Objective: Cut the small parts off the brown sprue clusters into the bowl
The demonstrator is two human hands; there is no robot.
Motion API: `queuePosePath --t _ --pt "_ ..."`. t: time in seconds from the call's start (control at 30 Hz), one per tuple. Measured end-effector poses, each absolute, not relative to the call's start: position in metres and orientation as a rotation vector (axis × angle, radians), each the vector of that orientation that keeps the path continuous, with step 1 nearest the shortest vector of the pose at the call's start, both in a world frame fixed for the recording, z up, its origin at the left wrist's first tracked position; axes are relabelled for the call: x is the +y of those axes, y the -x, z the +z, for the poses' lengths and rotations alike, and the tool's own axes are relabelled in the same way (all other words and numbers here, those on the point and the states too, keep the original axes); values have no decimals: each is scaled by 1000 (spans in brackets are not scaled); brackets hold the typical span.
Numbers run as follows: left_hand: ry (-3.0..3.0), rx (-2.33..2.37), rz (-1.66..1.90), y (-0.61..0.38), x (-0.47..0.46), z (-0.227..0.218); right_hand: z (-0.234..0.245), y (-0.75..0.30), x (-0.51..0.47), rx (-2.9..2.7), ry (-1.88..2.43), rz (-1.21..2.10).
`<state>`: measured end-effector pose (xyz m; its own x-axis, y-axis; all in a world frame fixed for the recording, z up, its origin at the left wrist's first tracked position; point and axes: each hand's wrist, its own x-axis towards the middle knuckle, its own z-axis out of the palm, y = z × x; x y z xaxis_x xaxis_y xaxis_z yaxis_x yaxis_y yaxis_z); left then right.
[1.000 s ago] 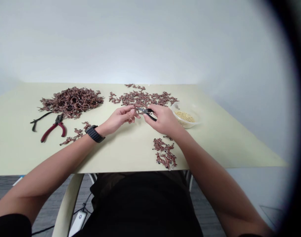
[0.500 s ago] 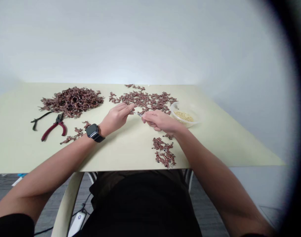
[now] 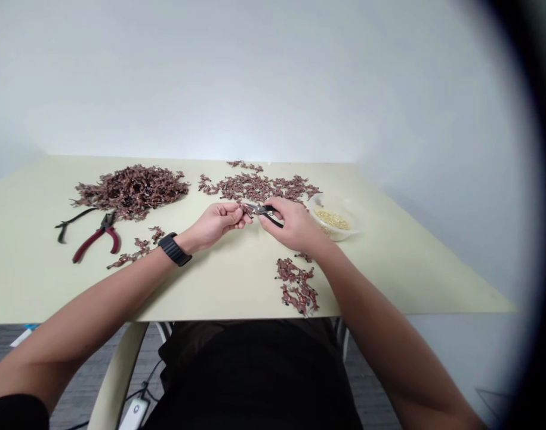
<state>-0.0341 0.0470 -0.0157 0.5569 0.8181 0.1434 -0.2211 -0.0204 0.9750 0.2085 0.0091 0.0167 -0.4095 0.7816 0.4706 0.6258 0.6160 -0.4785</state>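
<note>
Pinching a small brown figure [image 3: 247, 211] in the left hand [image 3: 216, 224] — gripping pliers [image 3: 260, 210] in the right hand [image 3: 296, 224], pointed at the figure. Working near a bowl [image 3: 344, 233].

This looked like a craft workshop, though possibly a home: a pale table [image 3: 411, 269] stood by a plain wall [image 3: 210, 77], bearing many little brown figures [image 3: 133, 188], red-handled pliers [image 3: 107, 220] and a tub [image 3: 346, 234] of gold-coloured bits [image 3: 332, 219].

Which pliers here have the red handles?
The red-handled pliers lie on the table beside the large brown pile; the black-handled pliers are in the right hand.
</note>
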Motion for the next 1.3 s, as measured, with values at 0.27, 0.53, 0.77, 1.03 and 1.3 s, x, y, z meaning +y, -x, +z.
queuePosePath --t 0.27,0.53,0.77,1.03,1.3 --pt "-1391 565 856 36 49 -19 16 -208 10 -2190 1095 335" --pt "-1388 576 838 37 50 -20 16 -208 10 -2188 1087 298" --pt "-1407 573 823 37 50 -19 18 -209 8 -2207 1091 318" --pt "-2045 908 1173 33 41 -18 10 -197 8 -2000 1181 776" --pt "-2625 985 1203 47 50 -12 16 -197 7 -1623 1090 1646"
